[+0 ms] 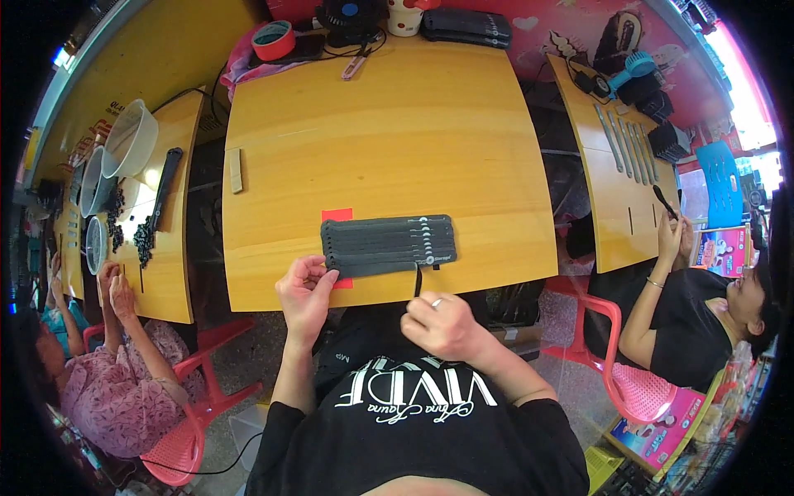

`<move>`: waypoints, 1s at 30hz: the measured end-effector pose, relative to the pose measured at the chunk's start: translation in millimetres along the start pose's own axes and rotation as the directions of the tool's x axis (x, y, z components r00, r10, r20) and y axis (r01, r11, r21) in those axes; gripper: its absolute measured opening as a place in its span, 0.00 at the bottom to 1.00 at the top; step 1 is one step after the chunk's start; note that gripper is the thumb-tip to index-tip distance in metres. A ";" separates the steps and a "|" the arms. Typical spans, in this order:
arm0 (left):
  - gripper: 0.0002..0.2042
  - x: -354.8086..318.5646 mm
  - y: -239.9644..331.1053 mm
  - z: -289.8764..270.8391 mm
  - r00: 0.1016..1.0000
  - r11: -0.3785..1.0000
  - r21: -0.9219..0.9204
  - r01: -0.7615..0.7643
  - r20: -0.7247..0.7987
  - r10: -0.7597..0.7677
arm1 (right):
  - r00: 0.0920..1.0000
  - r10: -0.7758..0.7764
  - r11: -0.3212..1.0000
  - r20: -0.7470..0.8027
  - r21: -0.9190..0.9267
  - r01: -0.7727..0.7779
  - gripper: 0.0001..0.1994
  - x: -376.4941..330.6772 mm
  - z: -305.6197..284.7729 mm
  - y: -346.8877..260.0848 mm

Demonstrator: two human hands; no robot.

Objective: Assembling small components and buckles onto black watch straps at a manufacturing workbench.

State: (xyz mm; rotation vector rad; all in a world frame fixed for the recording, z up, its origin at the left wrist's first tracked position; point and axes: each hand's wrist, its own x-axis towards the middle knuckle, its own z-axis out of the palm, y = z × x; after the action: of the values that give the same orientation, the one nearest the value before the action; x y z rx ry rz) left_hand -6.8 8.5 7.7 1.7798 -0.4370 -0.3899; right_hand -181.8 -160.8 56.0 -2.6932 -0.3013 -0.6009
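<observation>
dark straps [368, 245] lie in a row near the front edge of the bench [389, 140], partly over a red card [337, 215]. the left hand [304, 295] is at their near left corner; whether its fingers grip, i cannot tell. the right hand [445, 326] has its fingers closed on a thin black strip [418, 283].

own hands [304, 291] [442, 326]: 2 | handled stack [372, 244]: 1 | clear bowls [136, 142]: 3 | tape roll [276, 51]: 1
</observation>
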 end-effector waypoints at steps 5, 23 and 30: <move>0.10 0.0 -1.0 -0.9 1.000 0.998 -0.056 -0.007 0.003 0.007 | 0.999 -0.034 0.999 -0.039 -0.011 0.034 0.06 25.6 19.4 -14.9; 0.11 3.2 -17.5 -8.5 0.996 0.981 -0.195 -0.001 0.088 0.018 | 0.954 -0.038 0.862 -0.298 0.473 0.182 0.10 78.4 74.5 -53.7; 0.13 8.6 -24.3 -12.3 0.986 0.969 -0.241 0.061 0.163 -0.022 | 0.951 -0.031 0.839 -0.306 0.509 0.191 0.10 94.5 81.1 -66.5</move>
State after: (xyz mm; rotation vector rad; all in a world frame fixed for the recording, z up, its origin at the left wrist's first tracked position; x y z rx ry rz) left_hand 8.8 20.2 -13.2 1.5245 -0.4443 -0.5937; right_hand -86.9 -56.5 49.7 -2.0292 -0.4714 -0.7966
